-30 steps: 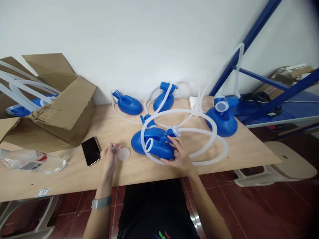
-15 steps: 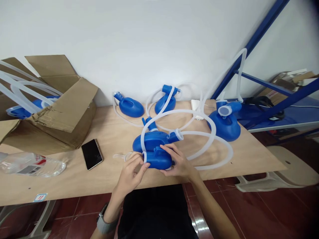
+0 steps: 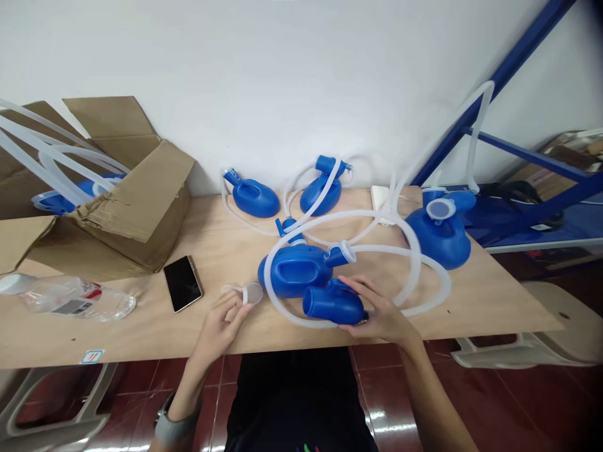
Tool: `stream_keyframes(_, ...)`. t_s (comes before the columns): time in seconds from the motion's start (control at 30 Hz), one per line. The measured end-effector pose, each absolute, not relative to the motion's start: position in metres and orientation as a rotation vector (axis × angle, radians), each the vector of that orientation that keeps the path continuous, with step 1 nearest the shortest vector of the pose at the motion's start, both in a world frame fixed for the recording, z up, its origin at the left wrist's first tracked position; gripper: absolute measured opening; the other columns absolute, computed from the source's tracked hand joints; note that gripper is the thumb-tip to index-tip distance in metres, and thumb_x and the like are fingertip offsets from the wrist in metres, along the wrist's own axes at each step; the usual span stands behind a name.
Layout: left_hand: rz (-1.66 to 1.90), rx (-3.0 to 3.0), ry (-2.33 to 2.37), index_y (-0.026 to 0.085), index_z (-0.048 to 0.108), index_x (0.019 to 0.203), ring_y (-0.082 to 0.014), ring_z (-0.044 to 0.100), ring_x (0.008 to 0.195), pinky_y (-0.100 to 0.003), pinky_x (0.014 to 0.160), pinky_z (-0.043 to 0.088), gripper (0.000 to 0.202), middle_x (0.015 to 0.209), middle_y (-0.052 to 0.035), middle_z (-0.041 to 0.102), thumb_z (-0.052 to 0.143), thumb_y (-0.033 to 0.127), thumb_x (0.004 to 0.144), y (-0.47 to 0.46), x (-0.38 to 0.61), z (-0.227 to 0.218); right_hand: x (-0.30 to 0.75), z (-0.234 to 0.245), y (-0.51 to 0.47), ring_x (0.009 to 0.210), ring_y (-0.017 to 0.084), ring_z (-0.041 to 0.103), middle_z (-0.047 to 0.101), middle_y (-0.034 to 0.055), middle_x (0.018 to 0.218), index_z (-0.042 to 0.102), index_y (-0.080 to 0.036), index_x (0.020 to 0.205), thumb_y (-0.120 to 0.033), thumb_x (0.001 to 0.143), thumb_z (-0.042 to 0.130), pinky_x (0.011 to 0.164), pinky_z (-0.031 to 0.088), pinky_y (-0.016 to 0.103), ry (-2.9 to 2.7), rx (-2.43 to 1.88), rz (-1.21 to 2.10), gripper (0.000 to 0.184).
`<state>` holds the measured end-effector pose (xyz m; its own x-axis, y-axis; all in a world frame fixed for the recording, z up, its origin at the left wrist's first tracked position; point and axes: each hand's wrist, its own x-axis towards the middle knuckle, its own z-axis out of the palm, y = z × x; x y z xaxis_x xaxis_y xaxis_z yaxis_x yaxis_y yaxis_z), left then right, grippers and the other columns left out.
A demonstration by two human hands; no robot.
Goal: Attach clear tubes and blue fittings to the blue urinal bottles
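Observation:
My left hand [image 3: 223, 323] is closed on a round translucent white cap [image 3: 254, 293], held just above the table. In my right hand [image 3: 382, 314] is a blue plastic spout piece [image 3: 335, 303], its wide round mouth uncovered and facing left. Right behind it lies a blue plastic urinal bottle [image 3: 301, 270] with a moulded handle, its white-rimmed neck pointing right. A translucent hose [image 3: 272, 276] loops around the bottle and passes behind the spout piece; I cannot tell whether it joins that piece.
Other blue bottles [image 3: 257, 198] stand along the wall, one larger bottle [image 3: 440, 238] at the right. A cardboard box [image 3: 136, 213] with bottles and hoses is at the left, near a phone [image 3: 183, 284] and a water bottle [image 3: 70, 298]. A blue metal rack [image 3: 522, 150] borders the right.
The white cap has come off the spout piece's mouth. My left hand has moved left with the cap, while my right hand has drawn the spout piece to the right.

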<state>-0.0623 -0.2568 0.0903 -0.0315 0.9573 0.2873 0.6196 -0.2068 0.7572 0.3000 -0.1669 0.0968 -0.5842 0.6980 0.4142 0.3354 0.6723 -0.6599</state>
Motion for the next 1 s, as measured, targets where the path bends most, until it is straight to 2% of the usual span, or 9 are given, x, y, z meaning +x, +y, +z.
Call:
stream_keyframes(0.17, 0.870, 2.165, 1.997, 0.021, 0.067, 0.089, -0.0288, 0.068, 0.096, -0.044, 0.090, 0.053, 0.036, 0.101, -0.0115, 0.073, 0.050, 0.050, 0.103, -0.233, -0.066, 0.040, 0.321, 0.092, -0.158, 0.114, 0.032, 0.070, 0.056, 0.0136, 0.136, 0.043, -0.030, 0.158, -0.039, 0.084, 0.085, 0.099, 0.064, 0.049, -2.017, -0.939, 0.506, 0.086)
stream_keyframes(0.3, 0.802, 2.299, 2.013, 0.018, 0.070, 0.113, -0.0337, 0.067, 0.112, -0.049, 0.098, 0.053, 0.041, 0.122, -0.0167, 0.073, 0.047, 0.051, 0.103, -0.223, -0.068, 0.015, 0.324, 0.095, -0.154, 0.113, 0.034, 0.071, 0.054, 0.0150, 0.141, 0.040, -0.032, 0.160, -0.042, 0.083, 0.086, 0.097, 0.064, 0.054, -1.939, -0.912, 0.416, 0.090)
stream_keyframes(0.43, 0.795, 2.262, 2.015, 0.021, 0.073, 0.105, -0.0313, 0.070, 0.110, -0.062, 0.120, 0.033, 0.039, 0.115, -0.0124, 0.078, 0.044, 0.048, 0.104, -0.210, -0.090, 0.009, 0.316, 0.097, -0.151, 0.117, 0.034, 0.069, 0.054, 0.0147, 0.142, 0.040, -0.032, 0.160, -0.048, 0.083, 0.085, 0.096, 0.065, 0.052, -1.942, -0.907, 0.440, 0.090)
stream_keyframes(0.53, 0.956, 2.196, 2.060, 0.021, 0.075, 0.100, -0.0330, 0.072, 0.109, -0.067, 0.122, 0.024, 0.040, 0.112, -0.0138, 0.079, 0.046, 0.049, 0.103, -0.202, -0.101, 0.020, 0.305, 0.098, -0.148, 0.120, 0.034, 0.068, 0.054, 0.0149, 0.141, 0.040, -0.032, 0.160, -0.050, 0.083, 0.085, 0.100, 0.063, 0.052, -1.953, -0.914, 0.455, 0.091)
stream_keyframes(0.67, 1.321, 2.018, 1.997, 0.022, 0.073, 0.117, -0.0323, 0.072, 0.111, -0.056, 0.112, 0.046, 0.032, 0.116, -0.0141, 0.078, 0.064, 0.044, 0.096, -0.215, -0.077, 0.061, 0.287, 0.103, -0.150, 0.127, 0.035, 0.064, 0.057, 0.0148, 0.141, 0.039, -0.031, 0.161, -0.047, 0.085, 0.084, 0.109, 0.057, 0.053, -2.032, -0.896, 0.447, 0.090)
stream_keyframes(0.77, 1.325, 1.989, 1.654, 0.025, 0.048, 0.153, -0.0355, 0.058, 0.136, -0.053, 0.110, 0.051, 0.077, 0.154, -0.0174, 0.055, 0.078, 0.046, 0.085, -0.238, -0.037, 0.097, 0.268, 0.109, -0.157, 0.128, 0.034, 0.064, 0.060, 0.0155, 0.141, 0.038, -0.027, 0.162, -0.046, 0.085, 0.084, 0.110, 0.056, 0.048, -2.178, -0.751, 0.499, 0.091)
stream_keyframes(0.8, 1.264, 2.010, 1.539, 0.026, 0.043, 0.156, -0.0373, 0.054, 0.140, -0.054, 0.110, 0.051, 0.089, 0.159, -0.0174, 0.050, 0.083, 0.048, 0.080, -0.244, -0.024, 0.106, 0.261, 0.111, -0.160, 0.128, 0.033, 0.064, 0.061, 0.0156, 0.142, 0.037, -0.026, 0.162, -0.046, 0.085, 0.084, 0.110, 0.056, 0.046, -2.227, -0.678, 0.527, 0.092)
stream_keyframes(0.9, 1.124, 1.950, 1.467, 0.030, 0.058, 0.145, -0.0329, 0.066, 0.125, -0.048, 0.104, 0.056, 0.069, 0.142, -0.0123, 0.066, 0.082, 0.045, 0.082, -0.253, 0.002, 0.119, 0.246, 0.113, -0.174, 0.130, 0.032, 0.063, 0.060, 0.0152, 0.145, 0.035, -0.028, 0.163, -0.051, 0.084, 0.083, 0.109, 0.055, 0.045, -2.287, -0.507, 0.580, 0.095)
stream_keyframes(1.0, 1.292, 1.585, 1.684, 0.027, 0.070, 0.130, -0.0262, 0.073, 0.102, -0.041, 0.096, 0.058, 0.048, 0.113, -0.0074, 0.076, 0.077, 0.045, 0.086, -0.251, 0.006, 0.109, 0.245, 0.106, -0.197, 0.125, 0.033, 0.064, 0.063, 0.0138, 0.136, 0.051, -0.030, 0.150, -0.052, 0.084, 0.083, 0.108, 0.054, 0.050, -2.024, -0.757, 0.503, 0.076)
